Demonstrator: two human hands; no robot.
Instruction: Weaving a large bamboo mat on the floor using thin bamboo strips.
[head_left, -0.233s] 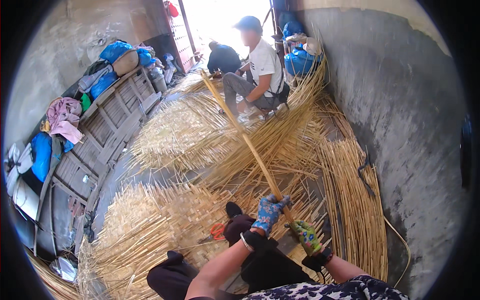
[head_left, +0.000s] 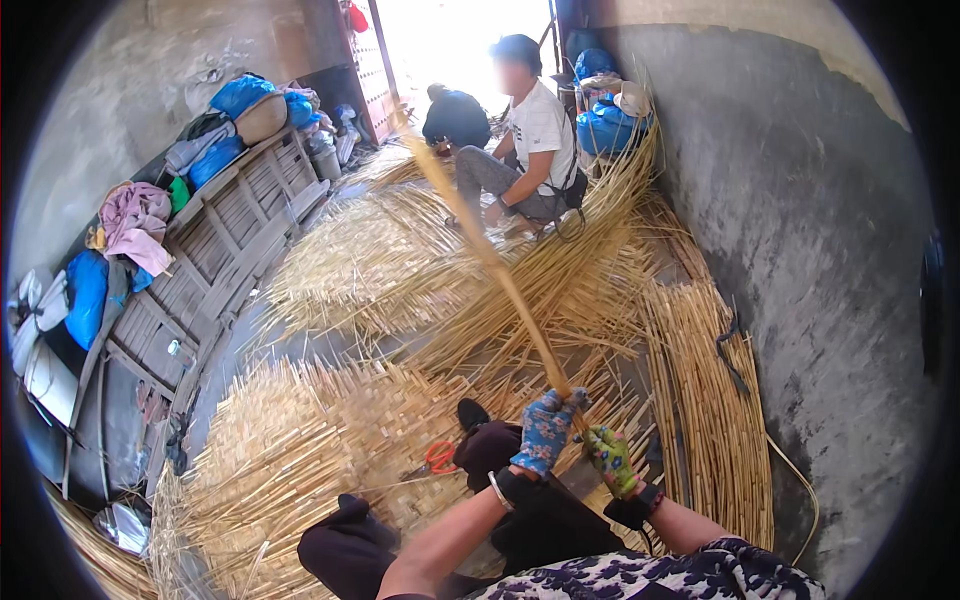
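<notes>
My left hand [head_left: 548, 425], in a blue floral glove, grips a long pale split cane [head_left: 510, 295] that slants up and away, its upper part blurred. Just below and right, my right hand [head_left: 612, 458], in a green floral glove, closes on the cane's lower end. A partly woven cane mat [head_left: 310, 460] lies under and left of my dark-trousered legs, with orange-handled scissors [head_left: 443, 457] on it beside my knee. Loose canes [head_left: 705, 410] lie in a long bundle to my right.
A co-worker [head_left: 535, 140] in a white shirt squats ahead by another mat [head_left: 360, 265]; a second person [head_left: 455, 122] bends near the bright doorway. A wooden frame [head_left: 225, 240] with bags and cloth lines the left wall. Blue bags [head_left: 610, 128] stand back right beside the grey wall.
The cane has shifted slightly up and left at its far end and is more blurred. The co-worker and surroundings appear slightly to the right as my view shifts.
</notes>
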